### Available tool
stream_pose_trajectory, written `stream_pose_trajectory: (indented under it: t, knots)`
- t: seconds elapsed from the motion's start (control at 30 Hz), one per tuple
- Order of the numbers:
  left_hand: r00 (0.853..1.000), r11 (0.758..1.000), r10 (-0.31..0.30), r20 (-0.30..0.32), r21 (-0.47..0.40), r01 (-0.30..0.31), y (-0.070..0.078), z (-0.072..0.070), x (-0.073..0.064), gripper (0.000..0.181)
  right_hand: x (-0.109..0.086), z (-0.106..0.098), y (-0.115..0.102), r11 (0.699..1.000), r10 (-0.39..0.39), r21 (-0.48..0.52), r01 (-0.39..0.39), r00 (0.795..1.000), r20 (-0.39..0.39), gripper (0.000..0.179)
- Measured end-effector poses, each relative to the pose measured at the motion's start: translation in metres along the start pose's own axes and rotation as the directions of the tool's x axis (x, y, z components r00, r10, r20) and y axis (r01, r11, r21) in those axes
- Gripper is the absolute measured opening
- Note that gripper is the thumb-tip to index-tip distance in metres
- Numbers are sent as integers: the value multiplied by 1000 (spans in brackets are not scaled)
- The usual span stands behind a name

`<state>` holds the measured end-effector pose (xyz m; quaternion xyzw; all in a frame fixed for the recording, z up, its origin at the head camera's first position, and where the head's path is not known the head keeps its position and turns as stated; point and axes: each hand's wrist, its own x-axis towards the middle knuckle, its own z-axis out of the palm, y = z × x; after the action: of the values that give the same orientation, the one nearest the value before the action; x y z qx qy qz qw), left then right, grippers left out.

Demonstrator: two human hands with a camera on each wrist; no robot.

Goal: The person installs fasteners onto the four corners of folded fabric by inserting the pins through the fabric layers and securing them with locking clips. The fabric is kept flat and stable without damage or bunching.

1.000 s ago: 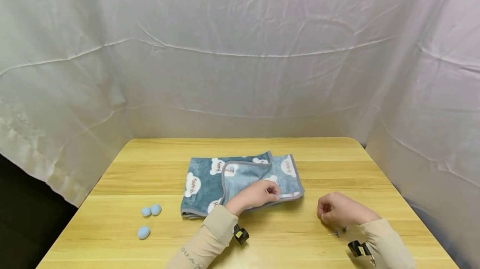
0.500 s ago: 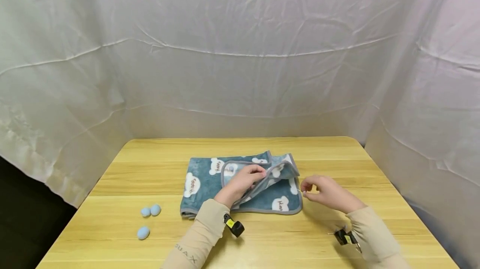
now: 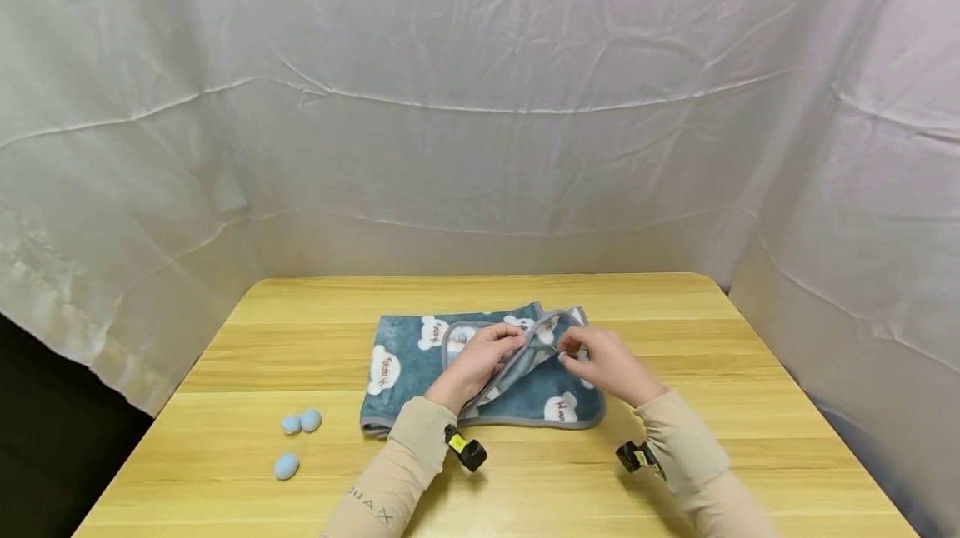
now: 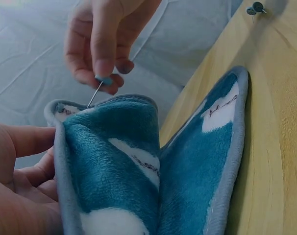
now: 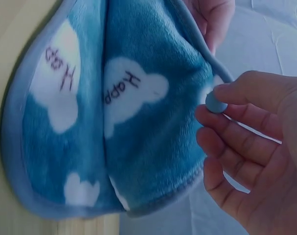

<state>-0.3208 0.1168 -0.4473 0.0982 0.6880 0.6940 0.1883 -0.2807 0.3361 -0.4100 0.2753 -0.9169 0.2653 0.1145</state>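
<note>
A folded teal blanket (image 3: 408, 371) with grey trim and white bear-head patches lies on the table, its right part turned up. My left hand (image 3: 480, 359) pinches the raised grey trim (image 4: 65, 181) between thumb and fingers. Opposite it, my right hand (image 3: 607, 363) holds a blue-headed pin (image 4: 104, 80) by its round head, between thumb and fingertip. The pin's metal shaft (image 4: 94, 94) slants down to the raised edge of the cloth, its tip right at the fold. From the right wrist view only the pin's blue head (image 5: 215, 103) shows.
Several light blue rounded pieces (image 3: 287, 465) lie at the left of the wooden table (image 3: 225, 505). In the left wrist view, small dark-headed pins (image 4: 257, 8) rest on the wood beyond the blanket. Pale cloth walls (image 3: 480, 171) surround the table's far sides.
The left hand has lifted the blanket's upper layer and folded it back leftward. From the table at right, the right hand has moved left and up to the raised edge with the pin.
</note>
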Motion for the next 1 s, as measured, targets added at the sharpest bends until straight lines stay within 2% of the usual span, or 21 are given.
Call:
stream_pose_trajectory:
  t: [0.2,0.37,0.5,0.6,0.7,0.83,0.93,1.0]
  knots:
    - [999,1000,15,31,12,-15,1,1,0,30,5,7,-3,1000,27,14,-26,999,-37,8]
    - [998,999,24,56,26,-25,1,0,-1,31,7,12,-4,999,35,0,-35,998,-60,10]
    - [998,999,22,56,41,-24,0,1,-1,29,7,17,-4,999,6,-46,-10,996,-84,15]
    - [998,999,16,58,35,-18,0,2,-2,28,6,21,-3,994,-57,-103,45,991,-120,20]
    - [997,999,22,70,32,-24,-1,3,-3,28,5,24,0,976,-164,-174,133,970,-178,26]
    - [996,999,21,87,32,-24,0,5,-4,29,6,27,7,933,-308,-266,241,918,-251,33]
    - [995,998,16,98,56,-22,1,4,-4,30,8,27,11,908,-366,-316,275,887,-282,41]
    - [994,996,17,104,82,-26,2,4,-4,29,8,27,13,898,-380,-344,275,878,-291,49]
